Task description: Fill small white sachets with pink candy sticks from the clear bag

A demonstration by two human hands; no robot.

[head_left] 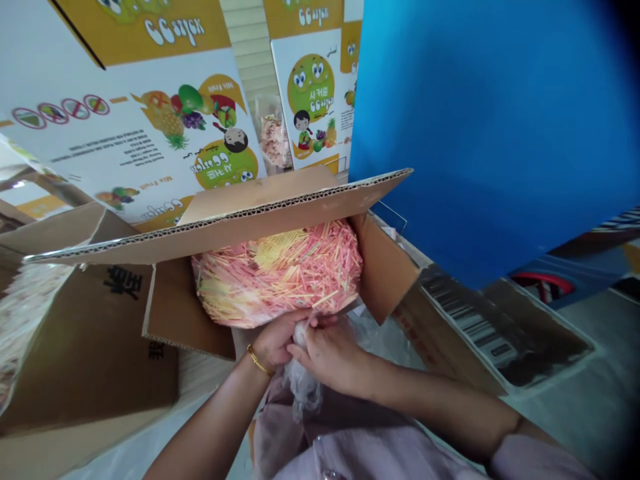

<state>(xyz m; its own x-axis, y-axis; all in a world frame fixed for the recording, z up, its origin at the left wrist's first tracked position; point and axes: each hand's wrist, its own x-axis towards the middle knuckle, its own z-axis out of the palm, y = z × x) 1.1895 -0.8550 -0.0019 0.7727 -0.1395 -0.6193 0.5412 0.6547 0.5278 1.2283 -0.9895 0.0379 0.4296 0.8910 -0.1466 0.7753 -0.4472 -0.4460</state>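
white printed cartons [165, 127] fill the upper left of the frame, a blue panel [480, 127] the upper right. at centre, a clear bag of pink and yellow sticks [285, 273] sits in an open cardboard box [385, 267]; left hand [277, 340] and right hand [333, 350] both grasp its gathered neck.

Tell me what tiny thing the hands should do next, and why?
I think the left hand should pinch the bunched clear plastic snugly while the right hand gives it a small twist. Both hands are already on it, its loose end hangs below them, and I can see no tie. The bag of pink and yellow sticks beside them looks very full, so a twist might help stop spills.
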